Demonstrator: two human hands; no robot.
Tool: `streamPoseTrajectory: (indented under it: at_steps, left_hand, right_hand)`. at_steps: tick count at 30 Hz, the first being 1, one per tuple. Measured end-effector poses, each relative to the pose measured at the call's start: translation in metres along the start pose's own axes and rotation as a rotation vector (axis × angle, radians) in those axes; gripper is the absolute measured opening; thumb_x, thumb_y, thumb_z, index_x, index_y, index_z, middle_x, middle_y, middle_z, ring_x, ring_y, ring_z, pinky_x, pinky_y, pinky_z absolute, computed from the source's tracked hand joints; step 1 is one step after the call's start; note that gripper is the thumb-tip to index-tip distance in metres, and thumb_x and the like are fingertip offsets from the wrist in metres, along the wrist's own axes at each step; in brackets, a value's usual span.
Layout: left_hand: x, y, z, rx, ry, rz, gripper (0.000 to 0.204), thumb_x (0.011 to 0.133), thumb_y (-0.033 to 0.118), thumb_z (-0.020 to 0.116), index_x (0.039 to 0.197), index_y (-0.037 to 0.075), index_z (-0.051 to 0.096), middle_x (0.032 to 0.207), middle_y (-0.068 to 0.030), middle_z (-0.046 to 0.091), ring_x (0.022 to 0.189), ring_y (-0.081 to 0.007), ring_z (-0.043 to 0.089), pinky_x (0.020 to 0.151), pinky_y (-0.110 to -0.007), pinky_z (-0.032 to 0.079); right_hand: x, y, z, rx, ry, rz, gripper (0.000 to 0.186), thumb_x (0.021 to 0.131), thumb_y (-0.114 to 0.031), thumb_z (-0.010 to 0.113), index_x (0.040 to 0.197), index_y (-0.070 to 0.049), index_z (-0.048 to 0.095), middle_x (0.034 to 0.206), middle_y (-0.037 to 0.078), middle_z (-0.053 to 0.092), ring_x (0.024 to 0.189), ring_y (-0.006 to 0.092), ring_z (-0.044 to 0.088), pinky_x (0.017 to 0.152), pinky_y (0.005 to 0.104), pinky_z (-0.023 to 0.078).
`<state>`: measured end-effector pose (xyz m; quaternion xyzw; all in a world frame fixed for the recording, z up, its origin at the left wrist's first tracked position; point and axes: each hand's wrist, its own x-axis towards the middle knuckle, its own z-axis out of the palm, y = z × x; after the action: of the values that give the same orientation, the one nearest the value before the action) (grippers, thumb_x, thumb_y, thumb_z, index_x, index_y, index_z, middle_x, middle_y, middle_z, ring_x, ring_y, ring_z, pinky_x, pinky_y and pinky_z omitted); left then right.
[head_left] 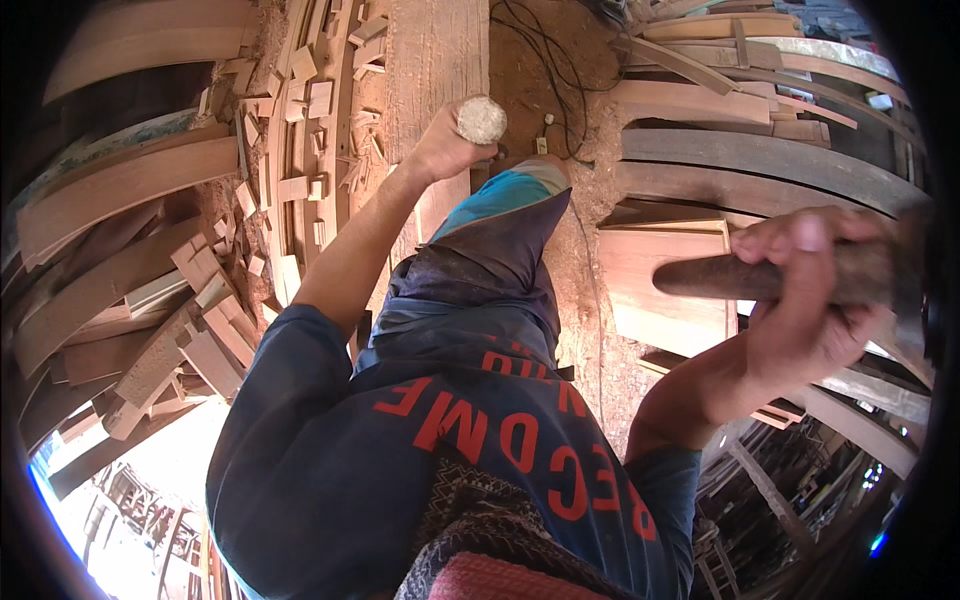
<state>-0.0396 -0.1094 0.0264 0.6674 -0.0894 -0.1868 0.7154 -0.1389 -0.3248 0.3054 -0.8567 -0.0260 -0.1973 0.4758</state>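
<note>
My left hand (437,150) is closed round an upright handle with a round, pale, worn top (481,121). Its lower end is hidden beneath the fist, above a long timber beam (437,50). Raised out to the right, my right hand (815,290) grips a wooden-handled tool (715,278). The tool's dark handle end points left across the view, while its head lies in the dark rim of the picture, blurred, so its kind does not show. Below the left hand is my leg, in dark and turquoise cloth.
Curved boards (130,190) and short offcuts (205,270) are piled at the left. Small wood blocks (320,98) lie on strips beside the beam. More boards (760,160) and a wooden box-like piece (665,275) stand at the right. A black cable (555,70) runs over the sawdust.
</note>
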Motion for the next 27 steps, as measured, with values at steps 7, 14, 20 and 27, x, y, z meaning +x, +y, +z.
streamPoseTrajectory:
  at_steps: [7,14,20,27]
  left_hand:
    - [-0.007,0.014,0.018,0.033,-0.039,0.070,0.032,0.075,-0.001,0.078,0.104,0.005,0.066,0.094,-0.0027,0.070,0.092,-0.0133,0.067,0.084,-0.031,0.055]
    - [0.048,-0.030,-0.033,-0.039,0.129,-0.026,0.024,0.074,0.001,0.074,0.095,0.006,0.064,0.088,-0.0012,0.068,0.084,-0.0127,0.065,0.079,-0.031,0.053]
    - [0.028,0.029,-0.007,0.056,0.206,0.058,0.009,0.075,0.003,0.070,0.083,0.005,0.065,0.081,-0.0020,0.066,0.079,-0.0124,0.063,0.073,-0.030,0.051]
    - [0.030,-0.002,-0.011,-0.089,0.202,-0.080,0.012,0.077,0.001,0.070,0.089,0.004,0.067,0.084,-0.0021,0.067,0.079,-0.0124,0.063,0.071,-0.030,0.050]
  right_hand:
    - [-0.037,0.102,0.113,-0.732,-0.621,0.116,0.018,0.091,-0.016,0.064,0.101,-0.001,0.068,0.096,0.027,0.069,0.088,0.0486,0.066,0.077,0.0535,0.054]
    - [-0.050,0.106,0.050,-0.416,-0.508,0.400,0.029,0.090,-0.013,0.071,0.110,0.005,0.062,0.097,0.028,0.070,0.090,0.0464,0.068,0.076,0.0475,0.053]
    - [-0.061,0.118,0.030,-0.330,-0.411,0.791,0.031,0.090,-0.011,0.073,0.114,0.004,0.061,0.074,0.010,0.065,0.059,0.0188,0.062,0.055,0.0349,0.048]
    - [-0.055,0.124,0.044,-0.235,-0.443,0.790,0.027,0.092,-0.011,0.073,0.111,0.003,0.060,0.071,0.004,0.060,0.053,0.0120,0.054,0.049,0.0311,0.045]
